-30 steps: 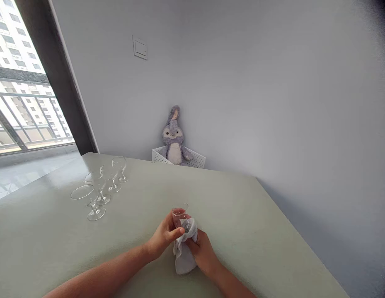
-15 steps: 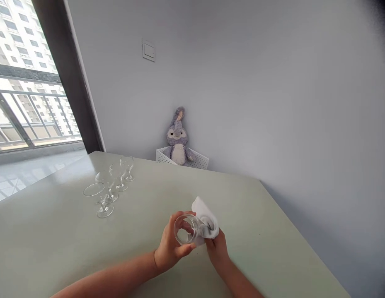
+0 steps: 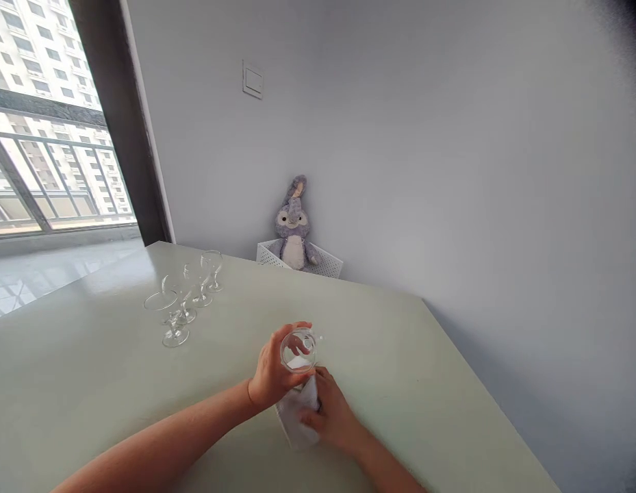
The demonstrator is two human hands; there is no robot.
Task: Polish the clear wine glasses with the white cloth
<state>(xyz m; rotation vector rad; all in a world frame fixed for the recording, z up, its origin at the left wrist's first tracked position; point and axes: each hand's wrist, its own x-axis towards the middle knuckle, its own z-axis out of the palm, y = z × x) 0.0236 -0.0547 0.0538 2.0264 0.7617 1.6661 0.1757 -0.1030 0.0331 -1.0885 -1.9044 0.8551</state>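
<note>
My left hand (image 3: 273, 370) is wrapped round the bowl of a clear stemmed glass (image 3: 298, 350), its rim tipped toward me. Just below and to the right, my right hand (image 3: 333, 409) grips a white cloth (image 3: 296, 418) between thumb and fingers. The cloth hangs beneath the glass, and part of it shows through the bowl. Whether cloth and glass touch I cannot tell. Most of the glass's stem and foot is hidden behind the bowl.
Several similar stemmed glasses stand in a row on the left of the pale green table (image 3: 379, 329), the nearest glass (image 3: 174, 334) closest to me. Behind the far edge, a plush toy (image 3: 293, 236) sits in a white perforated basket (image 3: 325, 266) against the wall.
My right hand has brought the cloth from the glass's stem side down and left, below the bowl. My left hand has shifted the glass slightly up and left, turning its rim more toward me.
</note>
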